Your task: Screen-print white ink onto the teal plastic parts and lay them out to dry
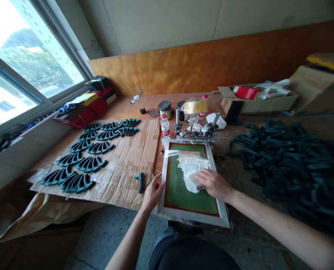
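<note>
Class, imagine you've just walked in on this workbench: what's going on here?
A person is working at a framed green screen. Their right hand holds a pale, flat piece against the white paste spread on it, while the left hand is at the left edge of the frame. To the left, dark curved parts are laid out in fans on cardboard, with one single part nearer the frame. A jumbled pile of similar parts lies to the right.

I am counting two hands (155, 190) (215, 182), one framed screen (193, 202), one cardboard sheet (133, 153), two red-capped bottles (165, 127) (205, 96) and two jars (164, 108) (181, 106).
</note>
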`<state>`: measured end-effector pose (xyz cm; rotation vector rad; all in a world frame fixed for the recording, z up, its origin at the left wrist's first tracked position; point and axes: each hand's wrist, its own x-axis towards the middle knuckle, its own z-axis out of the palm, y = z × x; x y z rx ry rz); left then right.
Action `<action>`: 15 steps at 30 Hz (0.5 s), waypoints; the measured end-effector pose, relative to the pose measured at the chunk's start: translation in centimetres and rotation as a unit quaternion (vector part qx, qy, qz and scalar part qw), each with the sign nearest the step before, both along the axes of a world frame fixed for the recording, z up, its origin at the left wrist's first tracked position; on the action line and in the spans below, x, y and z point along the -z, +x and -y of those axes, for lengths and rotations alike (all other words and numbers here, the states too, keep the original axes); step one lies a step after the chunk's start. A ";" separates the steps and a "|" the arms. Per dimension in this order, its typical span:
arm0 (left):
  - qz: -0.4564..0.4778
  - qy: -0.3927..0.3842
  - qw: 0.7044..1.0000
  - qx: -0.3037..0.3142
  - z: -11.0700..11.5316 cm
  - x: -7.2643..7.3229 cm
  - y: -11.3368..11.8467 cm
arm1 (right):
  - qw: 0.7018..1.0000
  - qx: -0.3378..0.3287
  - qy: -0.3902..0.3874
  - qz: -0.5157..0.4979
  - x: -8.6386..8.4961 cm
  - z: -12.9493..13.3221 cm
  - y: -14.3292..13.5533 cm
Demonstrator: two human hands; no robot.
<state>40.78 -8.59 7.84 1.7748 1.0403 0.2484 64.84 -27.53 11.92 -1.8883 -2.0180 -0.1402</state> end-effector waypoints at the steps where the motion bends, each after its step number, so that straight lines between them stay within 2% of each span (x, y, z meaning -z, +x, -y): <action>1: 0.007 -0.010 1.000 -0.003 0.0 0.0 0.0 | 1.000 -0.015 0.011 0.000 0.4 0.5 -0.3; 4: 0.028 -0.033 0.999 -0.005 0.0 -0.1 -0.1 | 0.998 -0.042 -0.020 -0.035 0.3 1.3 -0.3; 6: 0.043 -0.053 0.998 -0.008 -0.1 -0.6 -0.1 | 0.997 -0.010 -0.045 -0.057 -1.0 0.0 0.6; 8: 0.064 -0.082 0.994 -0.016 -0.2 -1.7 -0.1 | 0.996 0.053 -0.046 -0.061 -2.9 -2.3 2.0; 10: 0.092 -0.116 0.989 -0.025 -0.2 -3.6 0.0 | 0.990 0.123 -0.041 -0.048 -5.0 -4.6 3.6; 12: 0.130 -0.142 0.981 -0.037 -0.3 -6.2 0.2 | 0.982 0.187 -0.028 -0.029 -6.8 -5.6 5.6; 14: 0.166 -0.142 0.975 -0.050 -0.6 -9.2 0.8 | 0.966 0.257 0.010 -0.031 -7.7 -4.9 7.7; 15: 0.187 -0.129 0.972 -0.057 -0.8 -10.6 1.3 | 0.953 0.298 0.030 -0.043 -7.7 -4.1 8.7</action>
